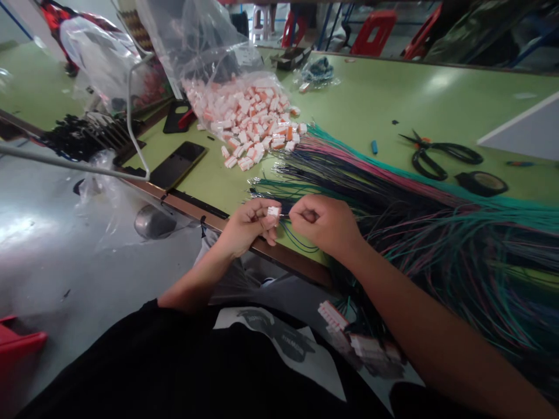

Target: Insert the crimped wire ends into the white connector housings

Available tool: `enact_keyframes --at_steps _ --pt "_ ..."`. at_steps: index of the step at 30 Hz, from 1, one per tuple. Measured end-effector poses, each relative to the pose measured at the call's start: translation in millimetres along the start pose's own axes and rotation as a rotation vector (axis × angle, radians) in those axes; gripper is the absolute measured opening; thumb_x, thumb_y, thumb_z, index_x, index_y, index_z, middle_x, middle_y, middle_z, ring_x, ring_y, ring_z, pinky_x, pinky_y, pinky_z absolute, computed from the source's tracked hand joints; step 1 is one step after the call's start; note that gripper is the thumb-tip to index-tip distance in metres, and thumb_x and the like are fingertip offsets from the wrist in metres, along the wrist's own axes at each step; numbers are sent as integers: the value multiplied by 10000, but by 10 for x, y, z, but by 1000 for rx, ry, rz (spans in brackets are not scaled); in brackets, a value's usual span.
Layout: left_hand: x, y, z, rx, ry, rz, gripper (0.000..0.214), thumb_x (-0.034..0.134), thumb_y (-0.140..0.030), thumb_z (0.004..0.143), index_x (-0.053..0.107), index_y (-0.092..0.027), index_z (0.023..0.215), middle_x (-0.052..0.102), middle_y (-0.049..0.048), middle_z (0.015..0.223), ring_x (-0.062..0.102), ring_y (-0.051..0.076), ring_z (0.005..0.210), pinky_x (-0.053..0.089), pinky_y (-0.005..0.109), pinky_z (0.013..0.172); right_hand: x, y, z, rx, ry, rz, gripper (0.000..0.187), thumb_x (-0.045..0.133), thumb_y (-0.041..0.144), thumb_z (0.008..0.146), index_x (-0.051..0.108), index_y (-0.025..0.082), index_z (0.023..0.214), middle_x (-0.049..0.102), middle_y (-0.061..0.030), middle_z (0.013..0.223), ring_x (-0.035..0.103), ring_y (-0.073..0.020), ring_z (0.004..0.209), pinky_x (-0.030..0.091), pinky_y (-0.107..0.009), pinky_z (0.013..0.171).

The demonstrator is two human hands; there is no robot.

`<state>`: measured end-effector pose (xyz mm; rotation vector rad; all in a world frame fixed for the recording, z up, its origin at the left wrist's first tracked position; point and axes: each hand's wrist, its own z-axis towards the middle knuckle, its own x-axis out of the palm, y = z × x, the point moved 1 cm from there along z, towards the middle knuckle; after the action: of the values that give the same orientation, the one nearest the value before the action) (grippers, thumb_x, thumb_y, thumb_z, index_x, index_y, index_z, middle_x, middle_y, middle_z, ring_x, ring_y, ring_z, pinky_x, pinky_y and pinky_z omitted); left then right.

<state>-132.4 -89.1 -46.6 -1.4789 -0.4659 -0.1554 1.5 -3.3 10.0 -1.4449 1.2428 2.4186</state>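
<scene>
1. The white connector [273, 212] is held up over the near edge of the table [419, 96], at the left fingertips. It is so small that its long axis cannot be made out.
2. The left hand [248, 226] has thumb and forefinger closed on it, the other fingers curled beneath.
3. The right hand [326, 224] is pinched nearly shut, apparently on a thin wire [284, 216] whose end points left at the connector. Whether the tip touches or has entered it, I cannot tell.
4. So the connector lies just left of the right fingers, roughly level with them; the left hand is nearer, already on it.
5. Below the hands hangs a blue loop of wire [301, 245].
6. Counted: one connector in hand, one phone [180, 164], one pair of scissors [430, 156], one roll of tape [481, 182].
7. Too many to count: the connector pile [257, 116] spilling from one clear bag [205, 41], and the wire bundle [437, 212] to the right.
</scene>
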Motion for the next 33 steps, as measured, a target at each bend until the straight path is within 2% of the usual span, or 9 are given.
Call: enact_keyframes --at_steps 9,15,20,25,33 --pt "23 -37 -35 -44 -14 -37 407 808 -388 635 600 -131 873 594 -53 520 558 72 406 453 160 390 110 -4 -19 -57 78 39 122 490 192 657 475 193 536 446 30 515 376 -92 518 271 -244 555" --pt "12 -57 -36 -55 43 -46 368 796 -363 662 602 -126 865 600 -50 515 543 66 382 433 153 371 148 -37 -33 -55 93 116 132 497 208 684 493 187 555 471 32 533 386 -89 528 279 -240 568" --pt "15 -59 -37 -64 33 -62 366 806 -352 650 608 -124 856 599 -54 509 544 61 380 433 143 367 83 -80 21 -95 141 169 105 508 196 690 554 178 597 504 36 545 414 -80 537 289 -219 557" --pt "38 -48 -37 -48 -1 -58 398 817 -365 622 615 -128 868 600 -60 538 561 64 406 464 156 392 -22 -74 111 -131 247 140 118 524 203 715 606 169 637 537 36 551 440 -76 540 294 -213 560" --pt "56 -34 -27 -45 -33 -38 457 817 -432 593 607 -126 859 596 -55 534 558 68 414 476 173 415 -16 -32 161 -142 223 30 123 530 199 713 622 176 634 560 32 579 457 -80 554 281 -213 549"
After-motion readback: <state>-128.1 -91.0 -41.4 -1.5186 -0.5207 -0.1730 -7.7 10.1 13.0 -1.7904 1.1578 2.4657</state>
